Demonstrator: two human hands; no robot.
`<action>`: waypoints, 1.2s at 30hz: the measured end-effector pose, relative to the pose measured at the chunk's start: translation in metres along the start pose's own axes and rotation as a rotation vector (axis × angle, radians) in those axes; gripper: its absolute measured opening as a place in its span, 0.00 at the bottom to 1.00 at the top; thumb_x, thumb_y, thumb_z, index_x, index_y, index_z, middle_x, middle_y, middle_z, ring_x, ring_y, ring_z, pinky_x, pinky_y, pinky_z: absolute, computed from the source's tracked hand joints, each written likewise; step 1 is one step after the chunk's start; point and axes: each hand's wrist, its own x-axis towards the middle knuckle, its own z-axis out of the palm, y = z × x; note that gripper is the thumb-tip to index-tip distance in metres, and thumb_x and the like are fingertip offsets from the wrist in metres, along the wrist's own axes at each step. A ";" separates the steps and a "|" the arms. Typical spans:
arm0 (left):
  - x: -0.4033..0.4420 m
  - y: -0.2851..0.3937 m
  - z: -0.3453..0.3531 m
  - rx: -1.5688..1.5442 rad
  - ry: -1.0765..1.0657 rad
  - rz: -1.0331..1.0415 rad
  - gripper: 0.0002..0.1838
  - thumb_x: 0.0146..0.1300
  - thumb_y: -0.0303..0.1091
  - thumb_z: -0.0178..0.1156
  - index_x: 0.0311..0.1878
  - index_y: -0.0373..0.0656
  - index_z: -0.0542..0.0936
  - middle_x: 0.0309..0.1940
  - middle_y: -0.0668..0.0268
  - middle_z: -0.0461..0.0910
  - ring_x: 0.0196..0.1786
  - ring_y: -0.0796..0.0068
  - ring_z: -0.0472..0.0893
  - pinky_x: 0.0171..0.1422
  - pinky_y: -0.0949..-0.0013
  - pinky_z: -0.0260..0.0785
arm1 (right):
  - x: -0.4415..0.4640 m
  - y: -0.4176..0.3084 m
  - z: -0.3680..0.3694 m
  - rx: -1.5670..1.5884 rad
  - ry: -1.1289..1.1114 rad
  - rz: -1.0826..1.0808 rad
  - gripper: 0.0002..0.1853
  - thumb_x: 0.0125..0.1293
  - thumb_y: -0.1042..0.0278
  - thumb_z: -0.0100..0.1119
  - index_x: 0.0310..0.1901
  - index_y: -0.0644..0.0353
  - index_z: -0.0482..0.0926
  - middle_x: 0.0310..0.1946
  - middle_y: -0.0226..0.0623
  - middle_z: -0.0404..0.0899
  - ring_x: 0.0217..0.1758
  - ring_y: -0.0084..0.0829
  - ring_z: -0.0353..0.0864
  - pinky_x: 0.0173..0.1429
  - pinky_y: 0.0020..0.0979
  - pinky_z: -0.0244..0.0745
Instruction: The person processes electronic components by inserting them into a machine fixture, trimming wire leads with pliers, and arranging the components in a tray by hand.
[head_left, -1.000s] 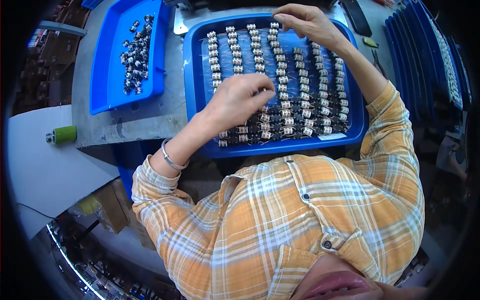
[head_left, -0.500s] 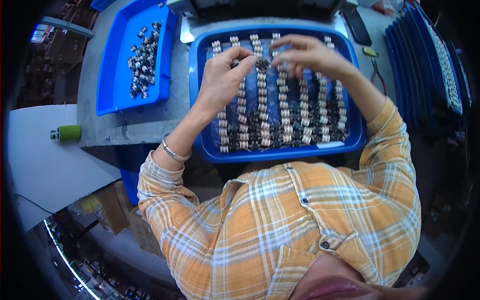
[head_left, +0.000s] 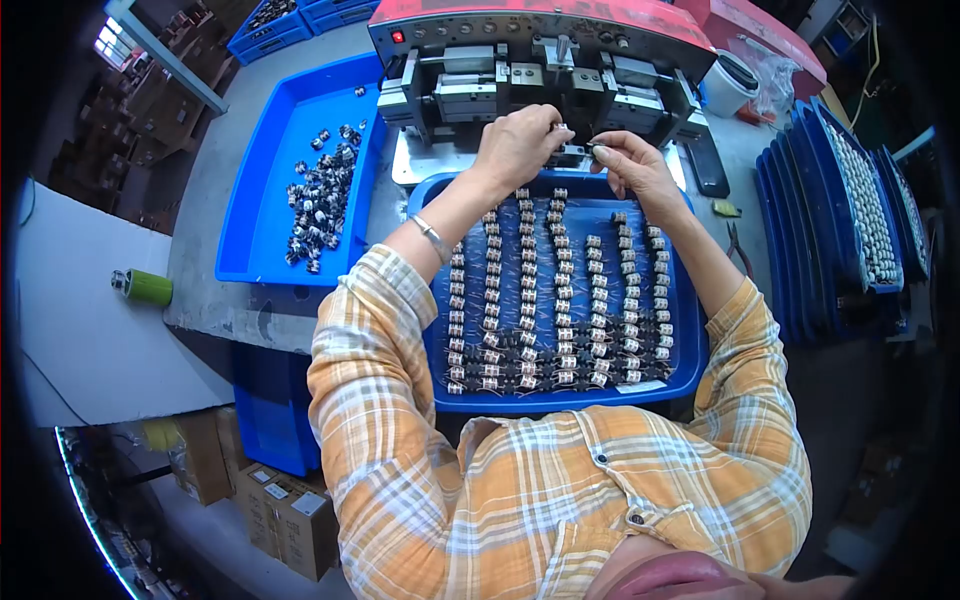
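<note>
From here, a red-topped machine (head_left: pixel 535 75) spans the frame's top; the blue tray (head_left: pixel 540 404), mid-frame, carries long rows of small wired parts (head_left: pixel 527 228). The upper-left bin (head_left: pixel 262 200) holds a loose heap (head_left: pixel 322 212); which lot is finished, I can't tell. Upper centre, the left hand (head_left: pixel 520 147) curls and the right hand (head_left: pixel 640 172) pinches; any grip is unclear.

The tray (head_left: pixel 540 403) was smooth, glossy plastic, as was the bin (head_left: pixel 265 215); the machine (head_left: pixel 540 32) showed bare, shiny metal blocks (head_left: pixel 468 92). The surface (head_left: pixel 240 305) looked rough, matt and chipped. The shirt (head_left: pixel 560 475) was woven matt cloth, the bracelet (head_left: pixel 432 238) glossy metal, the box (head_left: pixel 285 520) matt cardboard.
</note>
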 end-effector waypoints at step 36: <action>-0.063 -0.016 0.001 -1.781 -0.086 -0.909 0.09 0.63 0.39 0.49 0.32 0.43 0.69 0.22 0.68 0.68 0.24 0.80 0.68 0.17 0.82 0.57 | 0.042 -0.013 0.011 -0.726 -0.074 -0.354 0.13 0.63 0.62 0.53 0.44 0.61 0.76 0.31 0.31 0.75 0.32 0.21 0.72 0.35 0.21 0.69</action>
